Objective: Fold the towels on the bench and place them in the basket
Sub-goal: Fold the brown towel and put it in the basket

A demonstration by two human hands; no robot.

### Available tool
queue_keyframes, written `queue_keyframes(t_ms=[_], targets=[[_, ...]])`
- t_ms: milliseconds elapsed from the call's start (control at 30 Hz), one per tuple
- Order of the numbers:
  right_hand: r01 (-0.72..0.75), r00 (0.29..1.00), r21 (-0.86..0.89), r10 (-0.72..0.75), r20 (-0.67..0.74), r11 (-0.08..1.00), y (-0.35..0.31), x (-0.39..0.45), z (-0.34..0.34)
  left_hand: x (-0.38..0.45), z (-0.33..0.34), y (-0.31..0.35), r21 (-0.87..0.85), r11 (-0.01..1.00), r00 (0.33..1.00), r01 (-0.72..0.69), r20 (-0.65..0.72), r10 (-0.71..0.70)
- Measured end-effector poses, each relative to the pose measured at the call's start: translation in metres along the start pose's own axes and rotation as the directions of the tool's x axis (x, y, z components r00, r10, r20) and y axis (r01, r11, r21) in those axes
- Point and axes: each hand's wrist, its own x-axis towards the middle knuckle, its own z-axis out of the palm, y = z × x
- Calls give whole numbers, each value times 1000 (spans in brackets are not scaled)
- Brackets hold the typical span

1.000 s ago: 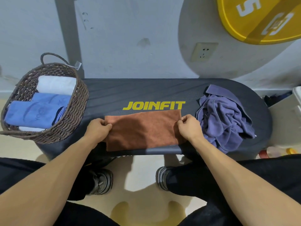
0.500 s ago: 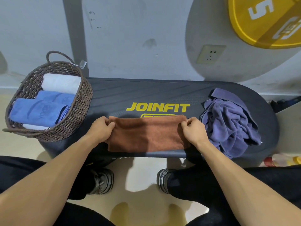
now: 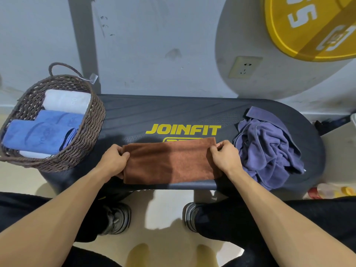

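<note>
A brown towel [image 3: 170, 160], folded into a long strip, lies on the near edge of the dark bench [image 3: 173, 112]. My left hand [image 3: 113, 160] pinches its left end and my right hand [image 3: 224, 157] pinches its right end. A crumpled purple towel [image 3: 267, 149] sits in a heap on the bench's right end, just beside my right hand. At the bench's left end stands a brown woven basket [image 3: 90, 132] holding two folded blue towels [image 3: 38, 135] and a folded white towel [image 3: 66, 101].
A grey wall runs behind the bench, with a socket [image 3: 244, 67] and a yellow weight plate [image 3: 312, 26] at the upper right. My knees and shoes [image 3: 117, 220] are below the bench's front edge. Small bottles [image 3: 331, 191] lie on the floor at the right.
The far edge of the brown towel has come toward me, leaving a narrower strip that uncovers more of the yellow lettering. Both hands stay on the towel's ends.
</note>
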Motion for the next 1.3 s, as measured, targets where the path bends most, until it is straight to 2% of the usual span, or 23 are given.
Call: queue_keyframes(t_ms=[200, 300, 400, 500, 567, 667, 867, 933, 967, 1000, 1067, 1100, 1133, 1200, 1233, 1300], targets=[[17, 1000, -90, -18, -12, 996, -6, -1, -3, -2, 1, 4, -7, 998, 981, -63, -183, 60], [10, 1000, -119, -9, 11, 993, -11, -3, -8, -7, 1, 6, 27, 997, 979, -69, -192, 73], [-37, 994, -170, 53, 93, 985, -14, -7, -17, -9, -4, 7, -48, 998, 994, 35, -98, -39], [-102, 960, -202, 149, 236, 974, -16, -11, -25, -16, -10, 6, -161, 957, 967, 243, 117, -226], [-123, 932, -185, 177, 315, 975, -15, -15, -30, -21, -8, 2, -92, 959, 953, 269, 168, -251], [-125, 926, -195, 185, 328, 973, -12, -22, -34, -24, -3, -2, 126, 982, 986, 139, 79, -150], [-175, 929, -179, 222, 297, 968, -5, -27, -42, -31, -13, 3, 494, 869, 998, 9, 45, -36], [-26, 979, -338, 93, 183, 941, -9, -27, -43, -33, -13, 16, 591, 805, 990, -52, -77, 121], [82, 994, -416, -43, 103, 906, -12, -28, -40, -37, -9, 25, 585, 803, 961, -117, -138, 241], [203, 979, -435, -197, 59, 877, -16, -31, -34, -42, -2, 34, 563, 795, 903, -228, -184, 389], [454, 886, -343, -457, 76, 822, -29, -42, -15, -57, 21, 50, 626, 641, 734, -443, -158, 661], [559, 827, -287, -550, 117, 778, -34, -49, -2, -64, 33, 54, 626, 574, 678, -528, -97, 729], [631, 775, -252, -607, 173, 734, -37, -53, 11, -69, 46, 55, 579, 551, 661, -601, -27, 750], [692, 721, -264, -621, 307, 672, -35, -57, 35, -73, 70, 47, 527, 574, 718, -627, 105, 688], [695, 714, -271, -591, 376, 666, -29, -57, 44, -74, 79, 38, 562, 571, 752, -598, 148, 642], [688, 711, -278, -545, 445, 670, -15, -53, 51, -71, 91, 20, 615, 561, 783, -555, 158, 601]])
